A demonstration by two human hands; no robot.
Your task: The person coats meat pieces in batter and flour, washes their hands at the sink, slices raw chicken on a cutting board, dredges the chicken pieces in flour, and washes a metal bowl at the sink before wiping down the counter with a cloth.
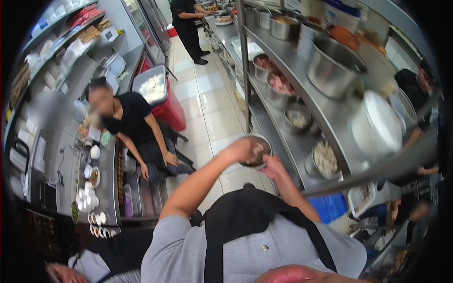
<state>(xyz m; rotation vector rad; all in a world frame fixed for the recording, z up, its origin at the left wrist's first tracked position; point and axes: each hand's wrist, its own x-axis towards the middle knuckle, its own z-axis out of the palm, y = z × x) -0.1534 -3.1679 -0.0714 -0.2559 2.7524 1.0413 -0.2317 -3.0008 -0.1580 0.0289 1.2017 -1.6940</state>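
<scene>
A round metal bowl (260,140) is held out in front of my body, over the tiled floor beside the shelving. My left hand (241,150) is at the bowl's left side, its fingers partly inside near some pale food; whether they grip any of it is too small to tell. At the bowl's lower right rim, my right hand (272,167) is closed on the edge, thumb on top.
Steel shelves (302,111) on the right hold pots and bowls of food. A seated co-worker (134,113) is at the left counter (106,188), near a red bin (172,111). Another person (185,28) stands farther down the aisle.
</scene>
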